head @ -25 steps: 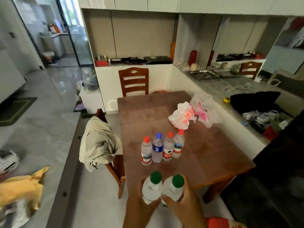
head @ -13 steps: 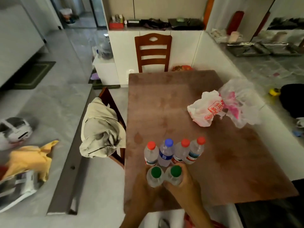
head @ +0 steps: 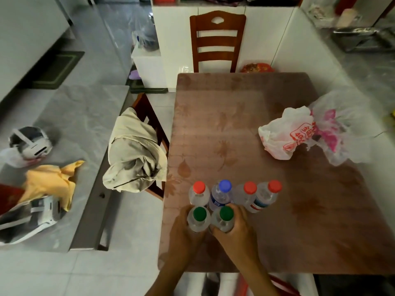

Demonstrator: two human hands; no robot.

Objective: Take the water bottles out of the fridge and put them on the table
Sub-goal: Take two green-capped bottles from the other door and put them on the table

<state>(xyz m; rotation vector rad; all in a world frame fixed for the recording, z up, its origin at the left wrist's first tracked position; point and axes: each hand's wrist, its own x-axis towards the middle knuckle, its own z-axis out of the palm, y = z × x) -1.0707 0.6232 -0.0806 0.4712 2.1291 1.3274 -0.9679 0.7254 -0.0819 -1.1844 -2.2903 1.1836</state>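
Two clear water bottles with green caps stand side by side over the near left part of the brown table (head: 235, 124). My left hand (head: 183, 231) is wrapped around the left green-capped bottle (head: 199, 216). My right hand (head: 237, 229) grips the right green-capped bottle (head: 225, 216). Just behind them runs a row of several upright bottles: a red-capped one (head: 199, 192), a blue-capped one (head: 222, 192), and two more red-capped ones (head: 249, 194) (head: 269, 193). The fridge is out of view.
Crumpled plastic bags (head: 303, 133) lie at the table's right edge. A chair with a beige garment (head: 132, 150) stands at the table's left side, another chair (head: 217, 41) at the far end. A low grey bench (head: 70, 129) on the left holds a yellow cloth and other items.
I have come up to the table and brought the two green-capped bottles forward, down to just behind the row. The view has tilted downward.
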